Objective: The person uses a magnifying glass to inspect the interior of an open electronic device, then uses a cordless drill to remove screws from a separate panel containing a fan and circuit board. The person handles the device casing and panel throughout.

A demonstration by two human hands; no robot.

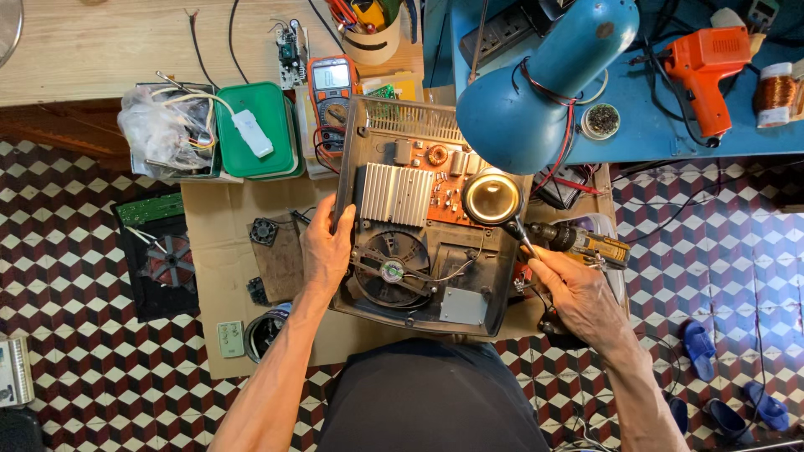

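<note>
The left hand (325, 251) clamps the left edge of the opened appliance base (427, 222) on the cardboard sheet (219, 251), thumb over the rim beside the finned heat sink (395, 194), while the right hand (578, 297) is closed round a cordless screwdriver (578, 243), whose tip seems to meet the base's right rim, though the blue lamp (536, 84) partly hides that spot. The base looks stiff, fairly light plastic with a fragile circuit board and fan (391, 268), so the bare rim is probably the safest hold.
</note>
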